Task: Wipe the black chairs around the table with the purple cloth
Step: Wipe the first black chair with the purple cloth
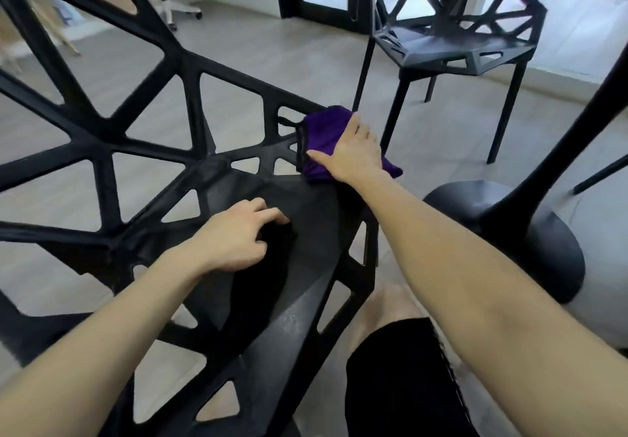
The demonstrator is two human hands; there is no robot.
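The purple cloth (323,127) is pressed onto the far right edge of the near chair (316,205) seat by the right hand (353,151), laid flat with fingers spread, nothing clenched. The cloth's long axis runs from far left to near right, and its near-right corner passes over the edge. The left hand (234,236) rests on the seat, loosely curled, grasping nothing. Open floor (306,63) separates this chair from the second chair (452,46); the table base (543,250) stands near on the right.
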